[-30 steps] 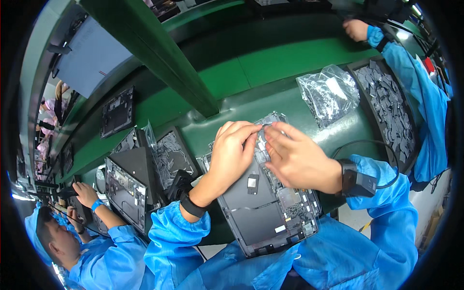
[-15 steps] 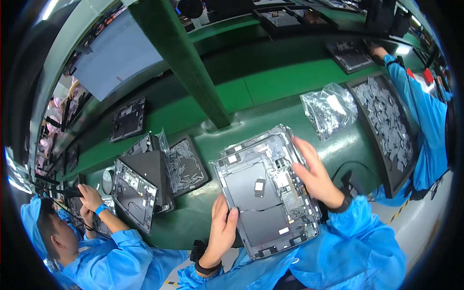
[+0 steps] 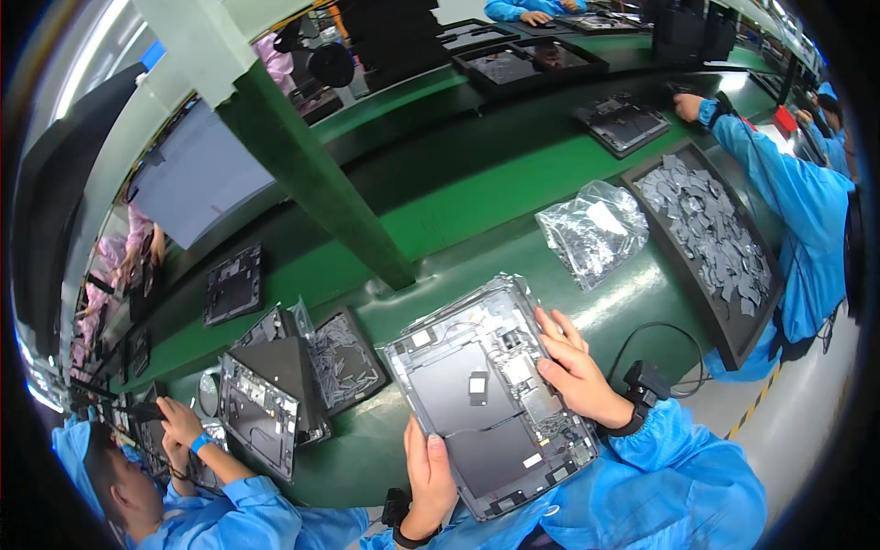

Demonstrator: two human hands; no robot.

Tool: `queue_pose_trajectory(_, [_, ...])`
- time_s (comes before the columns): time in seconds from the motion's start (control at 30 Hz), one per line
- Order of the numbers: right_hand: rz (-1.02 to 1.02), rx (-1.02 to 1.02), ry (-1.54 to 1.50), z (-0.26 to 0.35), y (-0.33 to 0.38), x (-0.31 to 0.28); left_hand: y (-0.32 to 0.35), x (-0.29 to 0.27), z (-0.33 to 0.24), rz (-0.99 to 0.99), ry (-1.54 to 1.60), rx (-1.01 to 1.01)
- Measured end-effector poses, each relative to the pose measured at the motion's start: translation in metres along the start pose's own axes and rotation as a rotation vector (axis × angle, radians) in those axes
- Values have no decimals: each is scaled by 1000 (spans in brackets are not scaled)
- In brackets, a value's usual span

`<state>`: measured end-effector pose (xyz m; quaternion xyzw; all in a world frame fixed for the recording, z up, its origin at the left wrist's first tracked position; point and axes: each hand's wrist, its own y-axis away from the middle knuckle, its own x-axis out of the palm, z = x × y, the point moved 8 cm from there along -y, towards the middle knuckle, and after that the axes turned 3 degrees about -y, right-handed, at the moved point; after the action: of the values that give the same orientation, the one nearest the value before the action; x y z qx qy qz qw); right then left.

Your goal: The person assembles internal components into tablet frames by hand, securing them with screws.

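A: State the position and orientation of the open device chassis (image 3: pixel 486 394).

B: The open device chassis lies flat on the green surface (image 3: pixel 458 220), directly in front of the person, internal side up. Its long axis runs diagonally, from the upper left toward the lower right of the head view. The near short end points at the person's body; the far short end points toward the green post (image 3: pixel 312 174).

A: Left hand (image 3: pixel 429 472)?

B: It grips the near left edge of the chassis. The thumb lies on the dark inner panel; the other fingers wrap under the edge and are hidden. The forearm enters from the lower edge, nearly upright in the view.

A: Right hand (image 3: pixel 576 367)?

B: It is clamped on the right long edge. The fingers (image 3: pixel 550 323) lie flat across the components at that edge, pointing up and left. The wrist carries a dark strap, and the blue sleeve comes in from the lower right.

A: Adjacent items?

B: A clear plastic bag (image 3: pixel 594 231) lies beyond the right hand, apart from the chassis. A dark tray of grey pads (image 3: pixel 710 238) sits to its right. A smaller parts tray (image 3: pixel 344 357) lies just left of the chassis.
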<state>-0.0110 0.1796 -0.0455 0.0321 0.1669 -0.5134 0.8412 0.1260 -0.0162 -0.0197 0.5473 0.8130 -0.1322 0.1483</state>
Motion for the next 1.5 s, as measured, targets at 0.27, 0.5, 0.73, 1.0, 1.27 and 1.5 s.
queue_pose_trajectory(0.27, [-33, 151, -827, 19, 14, 5, -8, 4, -7, -57, 243, -57])
queue_pose_trajectory(0.5, [-285, 14, -788, 19, -8, -55, -58, 45, -12, 277, 971, -512])
queue_pose_trajectory(0.73, [-70, -181, -1479, 35, 2, -29, -136, 102, -31, -26, 1171, -314])
queue_pose_trajectory(1.0, [-350, 144, -981, -55, -99, -112, -160, 93, -40, 233, 1011, -221])
queue_pose_trajectory(1.27, [-93, 332, -843, -136, -280, -147, -99, -13, 4, 81, 774, 8])
queue_pose_trajectory(1.5, [-29, 18, -161, -177, -403, -177, -89, 6, 56, -16, 722, -212])
